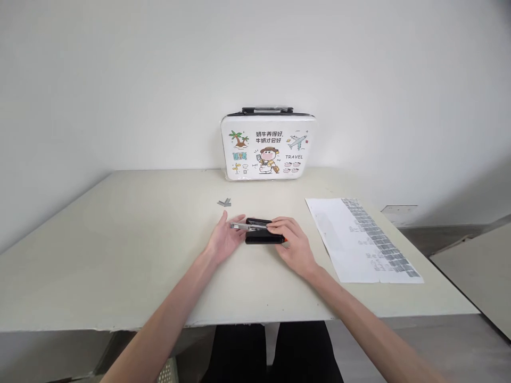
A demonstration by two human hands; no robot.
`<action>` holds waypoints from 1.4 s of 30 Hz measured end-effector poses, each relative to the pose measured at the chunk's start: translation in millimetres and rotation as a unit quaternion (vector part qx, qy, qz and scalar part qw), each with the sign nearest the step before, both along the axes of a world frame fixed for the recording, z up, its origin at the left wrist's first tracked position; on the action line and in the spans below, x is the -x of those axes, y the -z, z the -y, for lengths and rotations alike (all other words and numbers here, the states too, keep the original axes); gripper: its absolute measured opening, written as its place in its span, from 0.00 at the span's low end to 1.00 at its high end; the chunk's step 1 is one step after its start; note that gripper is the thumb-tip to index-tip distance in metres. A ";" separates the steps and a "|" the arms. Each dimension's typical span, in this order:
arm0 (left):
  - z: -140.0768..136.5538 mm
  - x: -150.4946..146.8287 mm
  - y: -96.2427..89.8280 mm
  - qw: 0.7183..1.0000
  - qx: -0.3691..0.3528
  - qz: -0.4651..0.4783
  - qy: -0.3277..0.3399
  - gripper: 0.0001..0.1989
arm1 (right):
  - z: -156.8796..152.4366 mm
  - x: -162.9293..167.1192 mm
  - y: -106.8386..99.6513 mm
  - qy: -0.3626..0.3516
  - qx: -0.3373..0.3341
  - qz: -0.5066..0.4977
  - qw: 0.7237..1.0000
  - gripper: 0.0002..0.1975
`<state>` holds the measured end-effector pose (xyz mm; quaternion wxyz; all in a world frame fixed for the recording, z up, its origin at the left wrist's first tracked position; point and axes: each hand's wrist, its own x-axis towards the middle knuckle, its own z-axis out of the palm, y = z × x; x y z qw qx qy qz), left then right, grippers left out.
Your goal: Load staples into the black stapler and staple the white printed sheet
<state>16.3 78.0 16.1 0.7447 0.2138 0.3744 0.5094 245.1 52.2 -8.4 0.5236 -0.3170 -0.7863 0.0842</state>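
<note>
A black stapler [264,238] is swung open between my hands above the table, its silver metal magazine [249,227] exposed and pointing left. My right hand [295,244] grips the stapler at its right end, with a bit of orange showing by the fingers. My left hand [225,239] is at the other end, palm turned up, thumb and fingers apart. The magazine's tip lies over the left fingers; whether they touch it I cannot tell. Beyond my left hand, a few grey strips of staples [224,202] lie on the tabletop.
Against the wall stands a white case [268,146] with cartoon prints and a black handle. To the right lies a sheet of paper [339,239] with a dark patterned band along one side. The pale table [120,255] has its front edge near my legs.
</note>
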 end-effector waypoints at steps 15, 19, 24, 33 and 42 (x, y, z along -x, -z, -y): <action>2.3 -6.1 -5.4 0.995 -0.013 -0.064 -0.081 0.15 | 5.2 3.1 -7.1 0.085 -0.054 0.001 0.995 0.18; 7.3 -5.7 -2.7 0.977 -0.075 -0.137 -0.146 0.08 | 1.8 0.5 -5.7 0.112 0.066 -0.100 0.986 0.09; 17.8 -11.4 -2.7 0.882 -0.231 -0.403 -0.080 0.24 | 3.9 4.2 -6.5 0.096 0.155 -0.132 0.974 0.10; 17.5 -14.1 -1.8 0.959 -0.179 -0.211 -0.064 0.21 | -7.5 11.8 -2.9 0.093 0.260 -0.131 0.952 0.16; 8.3 12.4 -4.5 0.985 -0.100 0.039 -0.134 0.16 | -83.3 84.6 3.7 0.030 0.276 -0.071 0.958 0.15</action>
